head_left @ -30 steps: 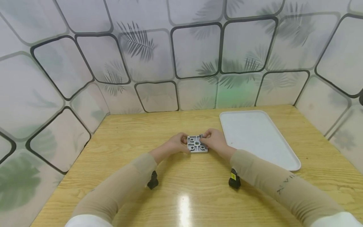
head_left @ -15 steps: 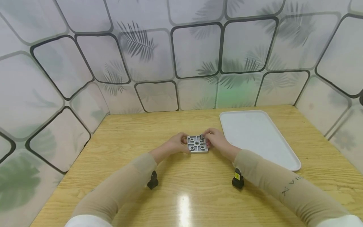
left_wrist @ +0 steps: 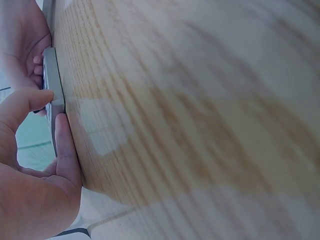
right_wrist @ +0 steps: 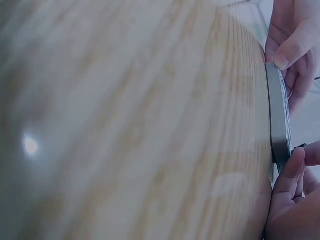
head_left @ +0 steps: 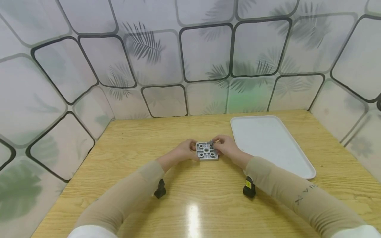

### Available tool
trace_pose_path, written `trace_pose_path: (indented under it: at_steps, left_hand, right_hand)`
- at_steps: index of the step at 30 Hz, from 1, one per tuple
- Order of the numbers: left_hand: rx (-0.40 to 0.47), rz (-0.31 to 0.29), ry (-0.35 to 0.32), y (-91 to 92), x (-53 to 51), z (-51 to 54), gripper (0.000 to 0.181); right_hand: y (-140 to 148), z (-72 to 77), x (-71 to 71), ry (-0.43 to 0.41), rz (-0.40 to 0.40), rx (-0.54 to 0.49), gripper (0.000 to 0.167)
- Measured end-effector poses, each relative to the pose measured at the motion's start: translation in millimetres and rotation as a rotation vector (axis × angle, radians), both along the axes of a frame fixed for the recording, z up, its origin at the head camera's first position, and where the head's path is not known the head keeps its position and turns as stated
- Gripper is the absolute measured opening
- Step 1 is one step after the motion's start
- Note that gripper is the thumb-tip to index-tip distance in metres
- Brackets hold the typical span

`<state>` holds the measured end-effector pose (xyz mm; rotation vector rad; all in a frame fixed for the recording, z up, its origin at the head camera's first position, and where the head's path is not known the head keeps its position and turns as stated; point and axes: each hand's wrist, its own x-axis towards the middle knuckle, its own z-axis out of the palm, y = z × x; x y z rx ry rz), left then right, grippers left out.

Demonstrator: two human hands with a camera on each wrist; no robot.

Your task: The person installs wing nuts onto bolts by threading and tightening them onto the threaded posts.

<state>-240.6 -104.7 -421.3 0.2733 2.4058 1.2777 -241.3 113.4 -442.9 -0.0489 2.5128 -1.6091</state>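
Note:
A square grey metal plate (head_left: 206,156) with round bosses and ribs on its upper face lies flat on the wooden table. My left hand (head_left: 184,151) grips its left side, thumb at the near corner and fingers toward the far one. In the left wrist view, a fingertip and the thumb of the left hand (left_wrist: 37,195) touch the plate's edge (left_wrist: 56,82). My right hand (head_left: 228,146) pinches a small dark metal piece (head_left: 211,143) at the plate's far right corner. The right wrist view shows this piece (right_wrist: 300,146) partly hidden by the fingers.
A white rectangular tray (head_left: 268,142) lies right of the hands, close to the right forearm. The wooden table (head_left: 143,138) ends at a patterned curtain wall (head_left: 205,96) behind and on both sides. Black wrist devices (head_left: 249,188) hang below both sleeves.
The right hand has drawn slightly to the right, its fingers now uncovering more of the plate's right side. The left hand and the plate have stayed in place.

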Motion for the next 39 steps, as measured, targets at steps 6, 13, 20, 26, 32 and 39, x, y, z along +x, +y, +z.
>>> trace_pose_path:
  at_steps: [6,13,20,26,32,39]
  left_hand:
    - [-0.004,-0.002,0.003,0.0,-0.7,-0.6,0.081]
    - [-0.007,-0.003,0.006,0.2,-1.3,-1.2,0.08]
    - [-0.015,0.0,0.008,0.3,-0.8,-1.3,0.08]
    - [-0.017,-0.001,0.004,0.7,-1.5,-1.9,0.081]
    - [-0.017,-0.002,0.001,0.3,-0.8,-0.2,0.081]
    - [-0.03,-0.009,0.01,-0.4,-1.0,-0.6,0.082]
  right_hand:
    - [0.4,-1.5,-2.3,-0.008,0.0,-0.002,0.03]
    - [0.7,-2.7,-3.6,-0.001,0.002,-0.005,0.025]
    - [-0.2,-1.1,-0.5,0.006,-0.006,-0.018,0.021]
    - [-1.5,0.9,2.0,0.003,-0.02,-0.006,0.02]
    - [-2.9,1.0,1.6,0.004,-0.027,0.01,0.02]
    - [-6.3,1.4,0.9,0.038,-0.05,0.118,0.018]
